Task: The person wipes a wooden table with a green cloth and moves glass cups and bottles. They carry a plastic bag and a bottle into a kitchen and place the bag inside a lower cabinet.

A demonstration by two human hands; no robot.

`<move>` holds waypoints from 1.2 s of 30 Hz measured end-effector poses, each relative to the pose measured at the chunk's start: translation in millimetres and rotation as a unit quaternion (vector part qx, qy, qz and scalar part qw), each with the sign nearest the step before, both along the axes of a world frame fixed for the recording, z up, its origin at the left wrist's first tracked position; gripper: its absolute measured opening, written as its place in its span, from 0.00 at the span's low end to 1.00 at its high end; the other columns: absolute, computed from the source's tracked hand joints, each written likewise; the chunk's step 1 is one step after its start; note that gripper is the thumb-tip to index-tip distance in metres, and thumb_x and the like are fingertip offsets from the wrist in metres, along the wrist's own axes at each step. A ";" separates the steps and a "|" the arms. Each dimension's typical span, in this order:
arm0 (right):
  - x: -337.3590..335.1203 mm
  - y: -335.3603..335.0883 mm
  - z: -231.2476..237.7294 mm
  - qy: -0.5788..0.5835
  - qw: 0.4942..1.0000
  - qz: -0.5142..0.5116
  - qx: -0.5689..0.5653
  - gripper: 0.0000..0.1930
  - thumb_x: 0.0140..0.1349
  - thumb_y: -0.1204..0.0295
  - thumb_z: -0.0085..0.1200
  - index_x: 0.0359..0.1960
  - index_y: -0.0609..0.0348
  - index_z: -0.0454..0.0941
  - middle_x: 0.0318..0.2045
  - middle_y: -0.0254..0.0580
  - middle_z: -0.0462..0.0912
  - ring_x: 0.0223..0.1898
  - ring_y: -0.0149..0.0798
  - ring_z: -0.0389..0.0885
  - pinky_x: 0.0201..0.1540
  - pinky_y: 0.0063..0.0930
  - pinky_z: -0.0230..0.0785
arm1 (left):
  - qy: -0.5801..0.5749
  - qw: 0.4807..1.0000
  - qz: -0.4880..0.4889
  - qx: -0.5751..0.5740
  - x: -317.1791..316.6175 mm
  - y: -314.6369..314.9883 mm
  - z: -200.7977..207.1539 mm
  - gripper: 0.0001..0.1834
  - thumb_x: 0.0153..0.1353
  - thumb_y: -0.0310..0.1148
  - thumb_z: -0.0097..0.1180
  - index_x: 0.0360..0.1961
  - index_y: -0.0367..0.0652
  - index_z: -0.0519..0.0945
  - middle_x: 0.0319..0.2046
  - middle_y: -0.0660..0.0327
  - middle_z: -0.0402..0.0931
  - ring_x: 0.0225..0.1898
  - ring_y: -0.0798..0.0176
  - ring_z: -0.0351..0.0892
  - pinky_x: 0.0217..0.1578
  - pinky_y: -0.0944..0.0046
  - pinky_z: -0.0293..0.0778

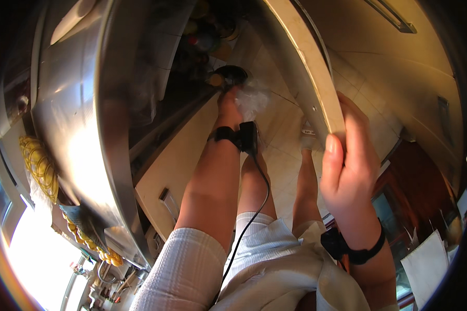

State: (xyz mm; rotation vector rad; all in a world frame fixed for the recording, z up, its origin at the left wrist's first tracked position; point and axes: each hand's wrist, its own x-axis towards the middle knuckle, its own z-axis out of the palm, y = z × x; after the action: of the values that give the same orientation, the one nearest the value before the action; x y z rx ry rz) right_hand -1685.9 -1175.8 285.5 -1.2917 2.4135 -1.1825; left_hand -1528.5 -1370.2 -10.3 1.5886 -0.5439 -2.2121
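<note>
My left arm reaches down into a dark, open lower cabinet. My left hand (230, 106) is blurred and partly hidden, its fingers closed at a crumpled clear plastic bag (253, 102). Just beyond the fingers sits a dark rounded object (232, 74) with a small yellowish round piece (216, 80) beside it; I cannot make out what they are. My right hand (350, 155) grips the edge of a swung-out cream cabinet door (308, 67), thumb on the near side and fingers wrapped behind.
A shiny metal counter edge (80, 103) curves along the left, with a yellow patterned cloth item (39, 166) on it. Dim items (207, 40) lie deep in the cabinet. My feet stand on a tiled floor (283, 150). A dark red wooden cabinet (417, 181) is at right.
</note>
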 end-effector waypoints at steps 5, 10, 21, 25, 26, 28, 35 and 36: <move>-6.4 1.9 -2.1 -0.025 0.999 -0.005 0.022 0.19 0.68 0.66 0.46 0.52 0.72 0.72 0.51 0.63 0.77 0.46 0.58 0.81 0.47 0.38 0.75 | -0.014 0.989 0.091 0.116 -15.9 -38.2 -53.7 0.19 0.57 0.45 0.63 0.45 0.46 0.80 0.42 0.60 0.78 0.41 0.57 0.77 0.40 0.58 0.76; -12.9 6.1 0.4 -0.036 0.998 0.008 0.051 0.23 0.70 0.62 0.43 0.52 0.76 0.71 0.49 0.68 0.77 0.48 0.61 0.80 0.50 0.42 0.74 | -0.021 0.988 0.104 0.113 -37.9 -57.2 -63.9 0.18 0.60 0.47 0.59 0.44 0.46 0.80 0.40 0.60 0.79 0.41 0.57 0.79 0.40 0.58 0.77; -6.4 1.6 5.5 -0.099 0.992 -0.020 0.074 0.30 0.71 0.52 0.39 0.51 0.76 0.71 0.50 0.69 0.76 0.49 0.57 0.79 0.51 0.40 0.73 | -0.217 0.856 -0.244 -0.401 27.4 -164.1 -189.9 0.17 0.58 0.31 0.61 0.49 0.43 0.79 0.44 0.59 0.81 0.47 0.59 0.79 0.47 0.57 0.75; -6.0 4.2 -0.8 -0.112 0.987 -0.028 0.108 0.31 0.71 0.51 0.39 0.51 0.75 0.72 0.51 0.68 0.76 0.49 0.56 0.80 0.51 0.40 0.73 | -0.218 0.854 -0.245 -0.404 18.1 -139.9 -184.6 0.22 0.53 0.26 0.65 0.51 0.42 0.77 0.46 0.56 0.81 0.49 0.57 0.79 0.48 0.58 0.75; -8.3 10.2 -9.6 -0.090 0.984 -0.037 0.149 0.31 0.71 0.51 0.39 0.51 0.75 0.72 0.51 0.68 0.76 0.49 0.56 0.80 0.51 0.40 0.73 | -0.173 0.858 -0.293 -0.384 -12.6 -87.9 -176.0 0.23 0.52 0.27 0.67 0.51 0.42 0.77 0.46 0.56 0.81 0.48 0.57 0.80 0.48 0.58 0.75; -10.5 13.6 -6.1 -0.081 0.981 -0.048 0.172 0.32 0.71 0.50 0.38 0.51 0.75 0.72 0.51 0.68 0.76 0.50 0.56 0.80 0.51 0.41 0.73 | -0.137 0.848 -0.337 -0.386 -40.3 -65.0 -116.4 0.25 0.51 0.28 0.68 0.51 0.41 0.77 0.47 0.56 0.81 0.48 0.57 0.80 0.48 0.59 0.75; -6.5 9.1 -3.8 -0.104 0.978 -0.066 0.168 0.33 0.70 0.46 0.36 0.50 0.73 0.73 0.51 0.68 0.76 0.49 0.55 0.80 0.51 0.41 0.73 | -0.226 0.792 -0.311 -0.475 -19.3 -111.4 -126.4 0.27 0.46 0.22 0.69 0.51 0.43 0.77 0.46 0.59 0.80 0.48 0.59 0.79 0.49 0.59 0.75; -9.7 11.9 -2.1 -0.090 0.975 -0.045 0.198 0.31 0.70 0.52 0.35 0.54 0.75 0.69 0.52 0.64 0.74 0.50 0.53 0.78 0.50 0.39 0.72 | -0.202 0.804 -0.317 -0.461 -31.9 -98.6 -123.9 0.28 0.46 0.21 0.69 0.51 0.43 0.77 0.46 0.58 0.80 0.48 0.58 0.79 0.49 0.59 0.75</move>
State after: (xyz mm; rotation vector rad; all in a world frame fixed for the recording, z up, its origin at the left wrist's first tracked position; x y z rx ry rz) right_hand -1695.6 -1163.9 283.4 -0.9231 2.4296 -0.7431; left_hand -1560.4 -1468.8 -134.2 1.3624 -2.1377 -1.4174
